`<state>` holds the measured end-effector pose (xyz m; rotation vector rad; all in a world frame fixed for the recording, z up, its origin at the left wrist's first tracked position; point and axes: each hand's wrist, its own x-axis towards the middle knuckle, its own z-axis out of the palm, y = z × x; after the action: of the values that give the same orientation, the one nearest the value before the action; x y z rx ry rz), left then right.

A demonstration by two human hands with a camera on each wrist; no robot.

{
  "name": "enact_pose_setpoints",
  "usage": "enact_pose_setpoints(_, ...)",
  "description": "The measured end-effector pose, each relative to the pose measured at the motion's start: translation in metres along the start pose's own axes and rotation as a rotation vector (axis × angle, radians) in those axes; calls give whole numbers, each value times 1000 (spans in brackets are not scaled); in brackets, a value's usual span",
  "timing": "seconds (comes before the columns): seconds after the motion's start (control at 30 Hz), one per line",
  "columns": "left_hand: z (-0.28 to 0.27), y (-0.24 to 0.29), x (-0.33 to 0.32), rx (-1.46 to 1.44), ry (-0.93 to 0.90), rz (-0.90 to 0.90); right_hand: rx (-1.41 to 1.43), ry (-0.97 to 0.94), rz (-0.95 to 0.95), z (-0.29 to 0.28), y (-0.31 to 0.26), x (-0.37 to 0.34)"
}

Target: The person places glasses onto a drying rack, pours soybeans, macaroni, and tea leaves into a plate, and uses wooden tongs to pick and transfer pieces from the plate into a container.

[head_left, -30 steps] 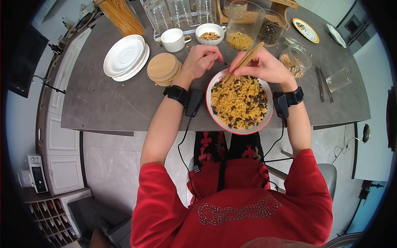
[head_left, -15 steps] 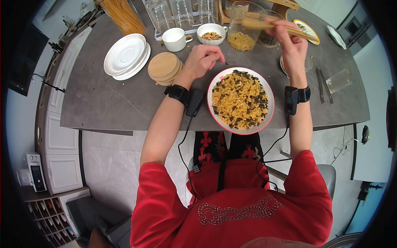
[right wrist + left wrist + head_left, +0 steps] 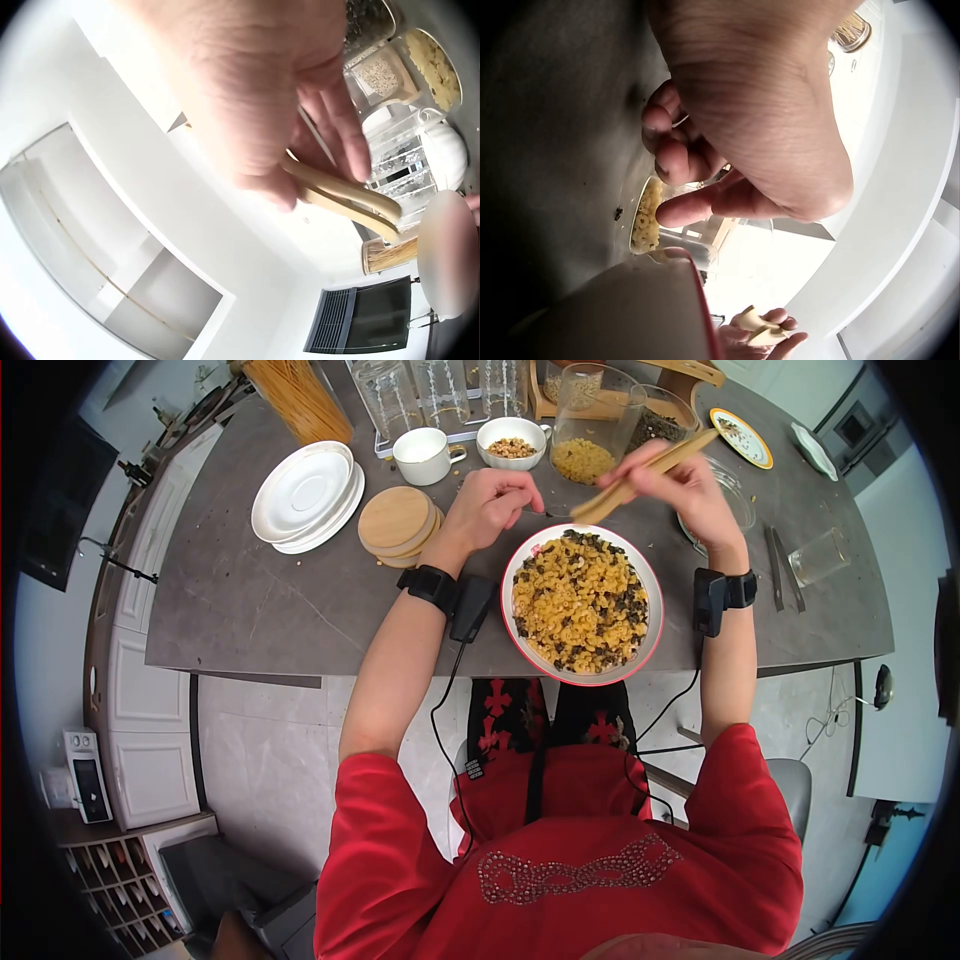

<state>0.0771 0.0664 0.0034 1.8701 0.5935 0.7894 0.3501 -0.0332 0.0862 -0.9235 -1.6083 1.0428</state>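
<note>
Right hand (image 3: 688, 500) pinches wooden tongs (image 3: 597, 506); from overhead, their tips show just beyond the far rim of the pasta bowl (image 3: 656, 592). Height above table, and whether anything sits between the tips: cannot tell. Glass jar (image 3: 738, 498) partly hidden behind the right hand. Bowl cut off at the bottom of the left wrist view. Left hand (image 3: 494, 506) beside the bowl, fingers loosely bent, holding nothing. Versus half a second ago: tongs swung back from farther right; left hand and bowl unchanged.
</note>
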Motion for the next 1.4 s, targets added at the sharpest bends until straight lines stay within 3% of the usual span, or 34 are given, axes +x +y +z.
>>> enact_pose_setpoints(0.07, 0, 1, 0, 0, -1, 0, -33, -227, 95, 10, 2, 0)
enact_pose_setpoints(0.17, 0, 1, 0, -1, -4, -4, -75, -287, 129, 22, 5, 1)
enact_pose_setpoints(0.73, 0, -1, 0, 6, -5, -5, -179, -297, 20, 31, 10, 2)
enact_pose_setpoints(0.83, 0, -1, 0, 1, -2, -10, -72, -209, -13, 25, 8, 1)
enact_pose_setpoints(0.93, 0, -1, 0, 2, -8, -4, 34, 109, -241, 11, 9, 7)
enact_pose_setpoints(0.97, 0, -1, 0, 2, -7, -5, 34, 108, -240, 11, 10, 10)
enact_pose_setpoints(1.03, 0, 0, -1, 2, -3, -7, 7, 462, -452, 13, 11, 16)
enact_pose_setpoints(1.07, 0, 1, -1, 4, -5, -8, -77, 505, -440, 12, 13, 18)
enact_pose_setpoints(1.3, 0, 1, -1, -2, -4, -12, 8, 529, -382, 13, 9, 14)
enact_pose_setpoints(1.4, 0, 1, -1, -1, -2, -17, 41, 402, -299, 7, 6, 8)
